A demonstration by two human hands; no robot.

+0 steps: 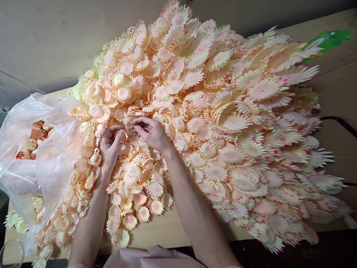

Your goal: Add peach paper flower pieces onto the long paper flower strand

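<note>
A large heap of pale pink and cream petal discs (195, 78), with fringed, pink-tipped edges like artificial flower layers, covers the table. Both my hands are over its near left part, facing each other. My left hand (111, 146) is curled, thumb and forefinger tips close together at the edge of a petal disc (128, 125). Opposite it, my right hand (153, 133) pinches at that disc with thumb and forefinger. The disc blends into those behind it, so its outline is hard to make out. Smaller cupped discs (134, 171) lie loose below my hands.
On the left stands a clear plastic bag (55, 160) with cupped petal pieces (35, 139) inside. A green packet (331, 42) lies at the far right, and a black cable (340, 121) below it. The wooden tabletop (156, 232) shows at the front edge. A wall (55, 41) rises behind.
</note>
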